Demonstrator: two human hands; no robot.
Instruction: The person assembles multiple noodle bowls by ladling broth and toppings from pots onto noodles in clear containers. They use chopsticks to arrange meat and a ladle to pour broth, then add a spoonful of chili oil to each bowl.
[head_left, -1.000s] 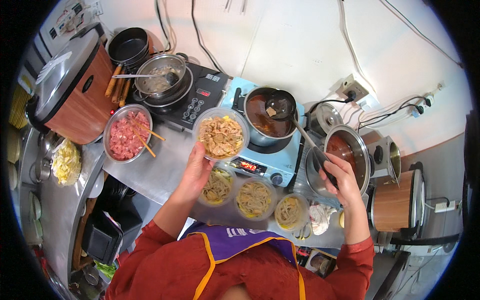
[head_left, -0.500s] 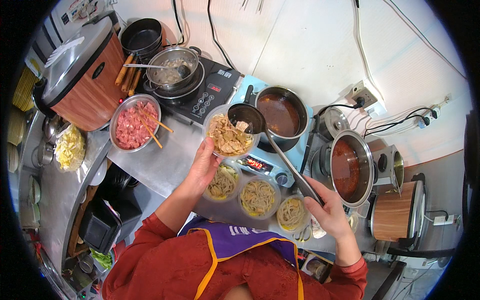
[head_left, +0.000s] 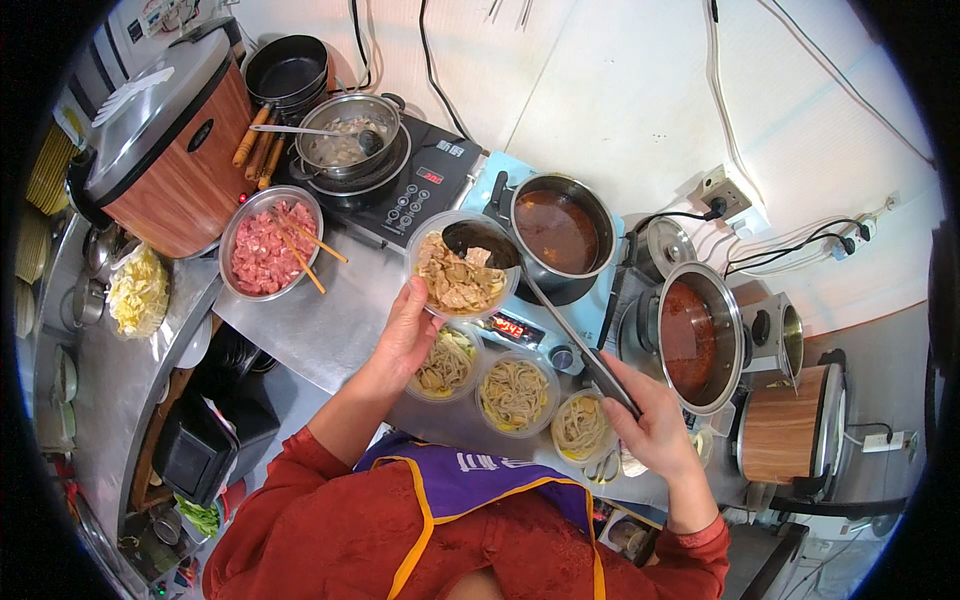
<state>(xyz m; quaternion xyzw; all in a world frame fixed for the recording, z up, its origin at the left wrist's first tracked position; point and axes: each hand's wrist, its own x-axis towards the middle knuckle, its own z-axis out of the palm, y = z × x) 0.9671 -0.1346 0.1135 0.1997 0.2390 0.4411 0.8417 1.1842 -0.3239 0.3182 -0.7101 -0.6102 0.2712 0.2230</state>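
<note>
My left hand is closed on the rim of a clear round plastic bowl, lifted above the counter. Inside it lie pieces of cooked meat. In my right hand is the dark handle of a black ladle, which slants up to the left. The ladle's head dips into the bowl, tilted against the meat, and its inside is partly hidden. Just right of the bowl stands a pot of reddish-brown broth on a light blue induction cooker. Below, several plastic bowls of noodles line the counter's front.
A metal bowl of raw meat with chopsticks stands left. Behind it are a simmering pot on a black induction cooker and a large wood-patterned cooker. A pot of red sauce stands right. Scissors lie near the front edge.
The ladle's head has tipped over and lowered into the plastic bowl, onto the meat. My right hand has shifted slightly left and down; the left hand keeps its place.
</note>
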